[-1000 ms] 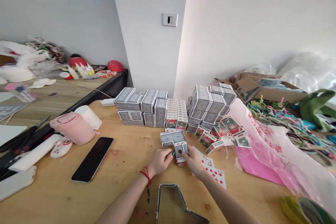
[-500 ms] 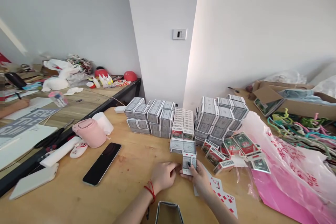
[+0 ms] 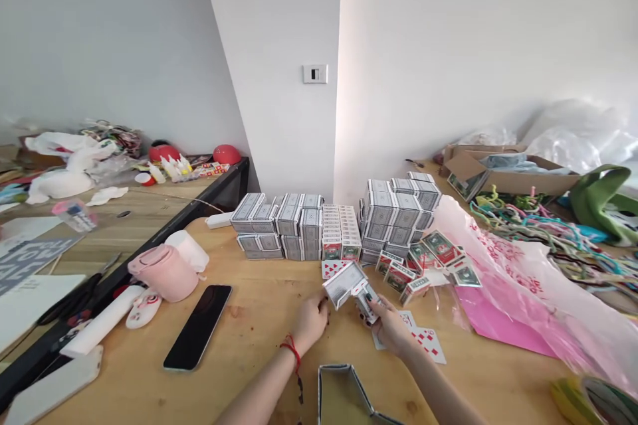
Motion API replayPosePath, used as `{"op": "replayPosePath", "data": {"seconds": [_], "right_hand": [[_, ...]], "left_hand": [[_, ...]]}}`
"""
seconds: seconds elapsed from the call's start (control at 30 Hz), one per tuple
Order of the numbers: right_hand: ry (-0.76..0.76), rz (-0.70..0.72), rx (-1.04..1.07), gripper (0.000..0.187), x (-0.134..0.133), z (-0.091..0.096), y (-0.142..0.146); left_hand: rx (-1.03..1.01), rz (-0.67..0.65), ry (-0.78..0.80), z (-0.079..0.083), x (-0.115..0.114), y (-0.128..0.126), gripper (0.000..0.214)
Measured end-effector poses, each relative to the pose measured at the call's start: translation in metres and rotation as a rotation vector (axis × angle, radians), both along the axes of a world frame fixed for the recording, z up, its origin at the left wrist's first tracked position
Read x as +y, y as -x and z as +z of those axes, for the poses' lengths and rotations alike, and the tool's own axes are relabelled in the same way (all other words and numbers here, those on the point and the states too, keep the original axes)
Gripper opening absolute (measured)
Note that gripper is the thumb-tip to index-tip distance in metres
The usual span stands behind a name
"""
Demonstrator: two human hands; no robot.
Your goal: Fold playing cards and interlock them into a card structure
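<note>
My left hand (image 3: 310, 324), red cord at its wrist, is closed at the lower left edge of a tilted piece of folded playing cards (image 3: 343, 283) with grey patterned backs. My right hand (image 3: 391, 327), dark nail polish showing, pinches a smaller folded card piece (image 3: 367, 305) against the tilted one's lower right side. Fingertips under both pieces are partly hidden. Beneath and behind lies a face-up diamond card (image 3: 331, 269). More loose diamond cards (image 3: 429, 344) lie by my right wrist. An open-topped folded card form (image 3: 343, 390) stands between my forearms.
Blocks of folded cards (image 3: 302, 226) (image 3: 399, 212) flank stacked card packs (image 3: 341, 232). Loose packs (image 3: 401, 275) and pink plastic (image 3: 518, 265) lie right. A phone (image 3: 198, 327), pink container (image 3: 164, 272) and white roll (image 3: 102, 320) are left; yellow-green tape (image 3: 593, 402) sits front right.
The larger card piece, flat before, is now raised and tilted, uncovering a diamond card. My right hand has turned its smaller piece against it. The view has swung right.
</note>
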State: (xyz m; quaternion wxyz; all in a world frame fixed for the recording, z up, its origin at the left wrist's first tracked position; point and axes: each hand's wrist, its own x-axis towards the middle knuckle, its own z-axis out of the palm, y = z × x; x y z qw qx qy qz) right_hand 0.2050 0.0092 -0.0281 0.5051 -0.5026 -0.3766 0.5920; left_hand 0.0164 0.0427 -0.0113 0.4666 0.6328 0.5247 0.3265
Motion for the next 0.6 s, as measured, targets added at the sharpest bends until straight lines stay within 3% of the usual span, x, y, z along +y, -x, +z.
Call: {"op": "replayPosePath", "data": {"seconds": [0.03, 0.13, 0.2, 0.27, 0.33, 0.43, 0.6], "right_hand": [[0.028, 0.02, 0.02, 0.034, -0.001, 0.001, 0.001], [0.109, 0.116, 0.051, 0.034, -0.006, 0.005, 0.004], [0.106, 0.14, 0.025, 0.035, -0.007, 0.008, 0.007], [0.094, 0.161, -0.001, 0.036, -0.007, 0.01, 0.008], [0.095, 0.2, -0.033, 0.036, -0.006, 0.01, 0.009], [0.11, 0.262, -0.029, 0.036, -0.006, 0.008, 0.009], [0.09, 0.242, -0.009, 0.027, -0.005, 0.005, 0.013]], "left_hand": [[-0.146, 0.028, 0.126, 0.001, 0.004, 0.001, 0.022], [-0.265, -0.005, 0.253, 0.007, 0.018, 0.005, 0.033], [-0.479, -0.117, 0.525, 0.012, 0.023, 0.006, 0.045], [-0.545, -0.194, 0.71, 0.015, 0.026, 0.005, 0.05], [-0.531, -0.259, 0.786, 0.016, 0.027, 0.004, 0.044], [-0.391, -0.263, 0.728, 0.013, 0.028, 0.002, 0.031], [-0.198, -0.206, 0.389, 0.003, 0.031, -0.002, 0.024]]}}
